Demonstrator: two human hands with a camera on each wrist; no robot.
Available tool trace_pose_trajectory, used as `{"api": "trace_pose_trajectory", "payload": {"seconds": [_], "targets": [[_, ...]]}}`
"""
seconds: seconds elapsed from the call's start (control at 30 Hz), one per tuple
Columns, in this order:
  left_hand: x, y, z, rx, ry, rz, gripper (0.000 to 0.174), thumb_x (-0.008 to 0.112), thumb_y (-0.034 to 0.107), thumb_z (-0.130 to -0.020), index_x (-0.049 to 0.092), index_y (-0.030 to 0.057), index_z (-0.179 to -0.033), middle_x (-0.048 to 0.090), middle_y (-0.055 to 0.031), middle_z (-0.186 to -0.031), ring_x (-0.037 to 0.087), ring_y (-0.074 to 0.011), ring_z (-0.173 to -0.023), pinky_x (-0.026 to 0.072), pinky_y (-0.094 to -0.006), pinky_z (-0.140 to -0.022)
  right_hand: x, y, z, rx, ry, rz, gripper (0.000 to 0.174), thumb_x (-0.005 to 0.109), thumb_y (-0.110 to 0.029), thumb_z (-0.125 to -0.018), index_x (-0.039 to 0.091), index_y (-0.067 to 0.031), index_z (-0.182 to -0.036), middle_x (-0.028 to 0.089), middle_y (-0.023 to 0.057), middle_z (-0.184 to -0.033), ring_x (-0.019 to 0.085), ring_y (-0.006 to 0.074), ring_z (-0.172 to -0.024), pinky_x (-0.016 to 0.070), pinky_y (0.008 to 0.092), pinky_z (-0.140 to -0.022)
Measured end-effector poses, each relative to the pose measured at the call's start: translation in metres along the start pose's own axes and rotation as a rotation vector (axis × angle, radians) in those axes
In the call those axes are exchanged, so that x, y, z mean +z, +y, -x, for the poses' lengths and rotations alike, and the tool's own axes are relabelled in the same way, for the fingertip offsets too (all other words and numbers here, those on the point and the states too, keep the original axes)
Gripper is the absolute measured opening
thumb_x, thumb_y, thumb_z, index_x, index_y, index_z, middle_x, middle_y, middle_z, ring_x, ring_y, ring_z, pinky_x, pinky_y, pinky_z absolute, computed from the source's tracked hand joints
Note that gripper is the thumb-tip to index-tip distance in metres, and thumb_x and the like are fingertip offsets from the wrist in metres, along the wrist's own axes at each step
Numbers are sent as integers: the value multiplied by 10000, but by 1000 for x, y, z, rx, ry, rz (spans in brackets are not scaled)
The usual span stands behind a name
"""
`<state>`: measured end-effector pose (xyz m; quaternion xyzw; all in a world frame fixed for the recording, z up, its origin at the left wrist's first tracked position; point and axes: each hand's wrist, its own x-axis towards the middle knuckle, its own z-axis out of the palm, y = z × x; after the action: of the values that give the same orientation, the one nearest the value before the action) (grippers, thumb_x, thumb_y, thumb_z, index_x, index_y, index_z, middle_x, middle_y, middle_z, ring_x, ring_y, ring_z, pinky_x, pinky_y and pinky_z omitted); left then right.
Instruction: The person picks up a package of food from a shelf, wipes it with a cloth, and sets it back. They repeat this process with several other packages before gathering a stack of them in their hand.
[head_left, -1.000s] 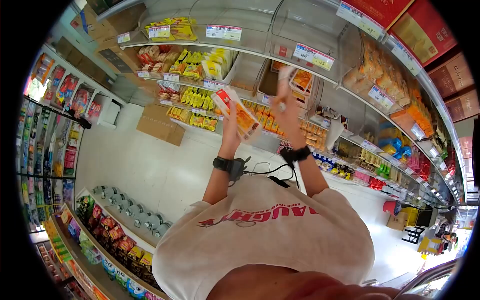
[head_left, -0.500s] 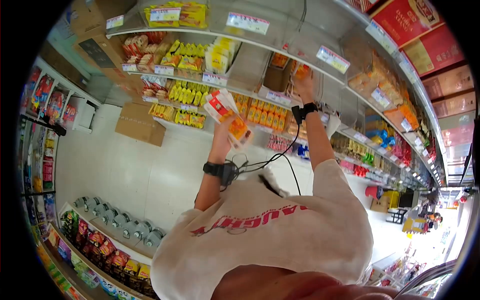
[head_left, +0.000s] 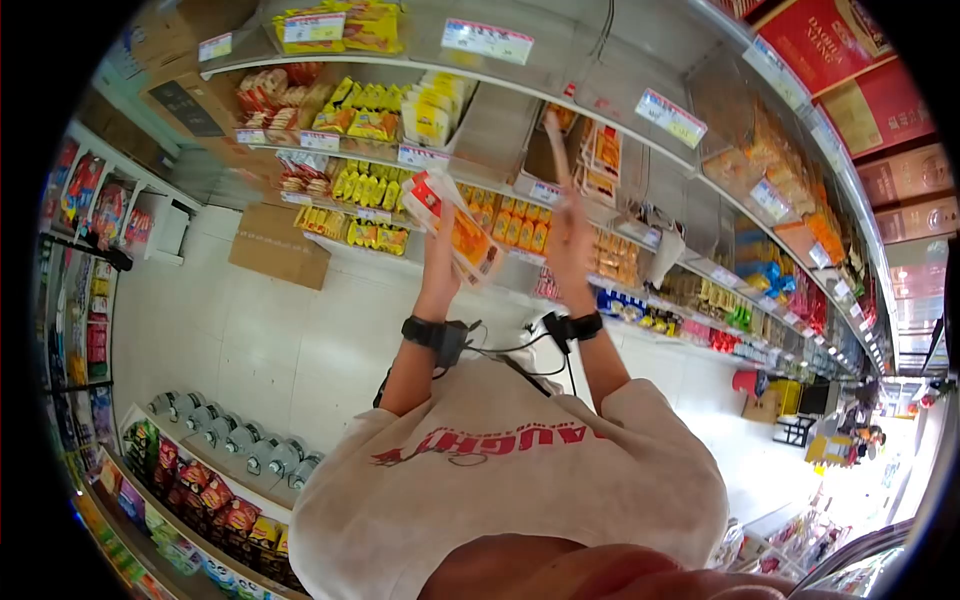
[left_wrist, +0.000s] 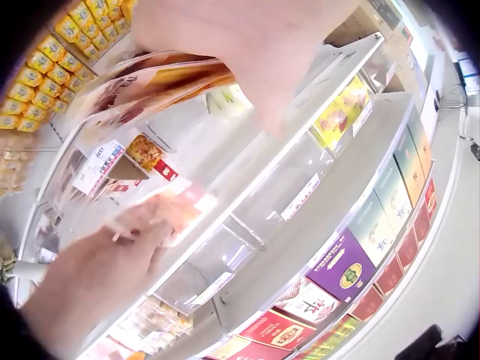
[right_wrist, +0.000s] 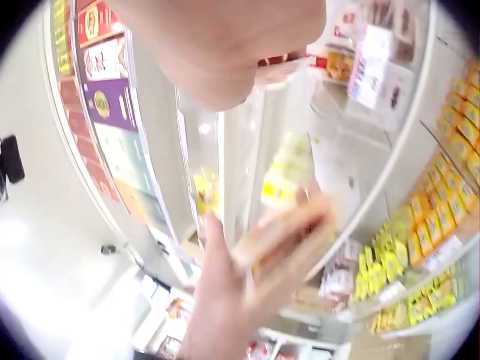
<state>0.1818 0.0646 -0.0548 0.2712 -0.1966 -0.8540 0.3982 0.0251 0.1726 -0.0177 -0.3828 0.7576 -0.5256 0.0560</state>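
Observation:
Flat orange, red and white food packets [head_left: 470, 240] are gripped in my left hand [head_left: 438, 268], in front of the shelves. In the left wrist view the packets [left_wrist: 154, 90] lie stacked under the left hand [left_wrist: 240, 45]. To their right in the head view, my right hand [head_left: 570, 245] pinches a thin packet [head_left: 556, 145], seen nearly edge-on and blurred. The left wrist view shows this packet [left_wrist: 180, 214] in the right hand's [left_wrist: 105, 266] fingers, apart from the stack. Similar packets [head_left: 604, 150] stand in a shelf compartment beyond the right hand.
Shelf tiers with price labels [head_left: 487, 41] run across the top and right. Yellow snack packs [head_left: 370, 112] fill compartments at the left. A cardboard box [head_left: 279, 246] sits on the floor. Large water bottles [head_left: 240, 437] and a snack rack stand lower left. Cables hang between the wrists.
My right hand has come back from the shelf compartment with a packet, moving left and down toward the left hand. The left hand keeps its packets, with their angle slightly changed.

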Motion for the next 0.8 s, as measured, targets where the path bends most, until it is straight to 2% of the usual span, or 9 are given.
{"api": "trace_pose_trajectory", "payload": {"seconds": [0.03,0.13,0.2,0.27,0.33,0.37,0.43,0.63,0.8], "targets": [[-2,-4,-1,23,-29,-32,402,672,329,-962,533,45,-1211,637,-85,-1028,667,-217,-949,582,-374,-788,15,-2,22,-56,-122,-50,428,543,-175,-1008,521,-44,-1415,635,191,-1271,638,284,-1075,489,354,-916],[-1,-13,-1,28,-15,-215,329,663,222,-961,557,11,-1190,658,-116,-1056,682,-241,-939,583,-381,-844,46,4,68,-443,-340,-20,434,549,-213,-1008,530,-42,-1406,647,181,-1254,623,296,-1148,463,387,-984],[-24,-21,-5,-55,-64,-118,340,656,149,-938,544,-7,-1218,670,-149,-1089,692,-265,-954,585,-395,-837,40,27,62,-406,-460,-107,446,547,-263,-1015,533,-19,-1388,663,160,-1237,629,274,-1121,466,389,-981],[-29,-16,-3,-142,-39,-29,391,626,42,-893,521,-35,-1262,682,-200,-1125,703,-311,-975,589,-420,-819,18,24,31,-106,-265,-75,377,550,-234,-1011,587,-19,-1318,660,153,-1236,632,261,-1104,464,371,-975],[-35,-20,-6,-128,-28,-64,391,620,40,-890,517,-37,-1259,686,-196,-1102,706,-319,-969,591,-425,-814,-1,47,-33,-270,-25,47,287,539,-152,-1001,619,1,-1231,676,166,-1176,652,245,-1048,483,349,-929],[-35,-20,-9,-110,-27,-77,390,617,39,-888,515,-37,-1257,687,-194,-1090,707,-324,-965,592,-428,-812,-10,51,-66,-189,55,51,241,607,-133,-957,630,15,-1145,689,197,-1106,662,332,-1049,497,394,-920],[-23,-9,-2,-117,-36,-93,380,612,39,-890,517,-36,-1250,690,-188,-1071,710,-321,-952,594,-427,-808,-15,110,-133,-193,178,209,339,627,-199,-941,602,24,-1195,677,227,-1115,656,365,-1056,514,416,-884],[-19,0,6,-39,-48,-100,342,605,44,-888,536,-29,-1215,690,-176,-1052,715,-303,-930,597,-412,-805,-21,182,-181,174,-125,430,623,659,-418,-890,558,21,-1319,685,249,-1109,674,398,-1008,522,452,-864],[-24,0,5,-18,-55,-83,360,636,101,-913,527,-22,-1232,690,-175,-1054,715,-298,-928,594,-398,-792,-38,143,-139,-37,35,478,466,569,-200,-942,515,-16,-1366,680,266,-1043,673,423,-931,528,463,-804]]}}
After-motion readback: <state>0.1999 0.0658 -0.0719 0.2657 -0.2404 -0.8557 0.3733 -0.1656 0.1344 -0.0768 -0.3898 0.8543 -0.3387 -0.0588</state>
